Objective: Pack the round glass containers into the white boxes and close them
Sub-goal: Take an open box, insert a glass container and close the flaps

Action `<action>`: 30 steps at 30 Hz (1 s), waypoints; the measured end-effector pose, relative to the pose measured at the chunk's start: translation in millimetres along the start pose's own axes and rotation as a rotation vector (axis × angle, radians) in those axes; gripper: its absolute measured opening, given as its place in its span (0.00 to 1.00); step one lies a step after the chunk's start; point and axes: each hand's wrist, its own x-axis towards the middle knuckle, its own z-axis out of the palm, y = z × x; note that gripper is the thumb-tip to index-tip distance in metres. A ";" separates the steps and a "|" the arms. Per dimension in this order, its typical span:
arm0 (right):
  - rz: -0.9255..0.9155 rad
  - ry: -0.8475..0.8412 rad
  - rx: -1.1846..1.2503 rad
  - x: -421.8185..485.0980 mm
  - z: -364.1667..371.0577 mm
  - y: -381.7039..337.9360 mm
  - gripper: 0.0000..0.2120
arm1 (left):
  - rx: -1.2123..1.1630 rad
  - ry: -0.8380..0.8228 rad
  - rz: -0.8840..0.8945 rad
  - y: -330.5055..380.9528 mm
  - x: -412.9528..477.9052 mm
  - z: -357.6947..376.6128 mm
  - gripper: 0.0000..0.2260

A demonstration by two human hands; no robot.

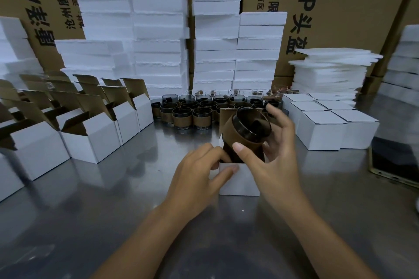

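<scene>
Box in work: one white box [240, 180] stands open on the bench [108, 199], right in front of the person.
Jar now: the glass container [248, 133], with a brown sleeve round it, is tilted. Its bottom is just inside the box mouth and its top sticks out.
Grip on the right: the right hand [280, 158] has its thumb and fingers curled round the glass container.
Grip on the left: the left hand [199, 172] pinches the left top edge of the white box.
Done: closed boxes [328, 128] sit in rows on the right, so I think a good few are packed.
Left to do: many waiting containers [192, 112] stand at the back, and open boxes [90, 138] wait on the left. This one needs pushing down and its lid shut.
Tight spots: the box mouth looks only a bit wider than the glass, so it could catch on the rim.
Room: bare bench lies near the person. A phone [394, 161] lies far right, well apart from both hands.
</scene>
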 end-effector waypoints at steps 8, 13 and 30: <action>-0.156 -0.066 -0.439 -4.5 -2.7 5.6 0.13 | 0.002 0.027 0.012 -0.2 0.5 -0.7 0.06; -0.171 -0.157 -0.529 -4.5 -4.4 9.4 0.09 | 0.017 0.025 -0.002 -1.5 0.1 -0.2 0.06; -0.128 0.069 -0.362 0.5 -3.0 8.3 0.09 | -0.326 0.093 -0.171 -7.9 3.3 0.5 0.10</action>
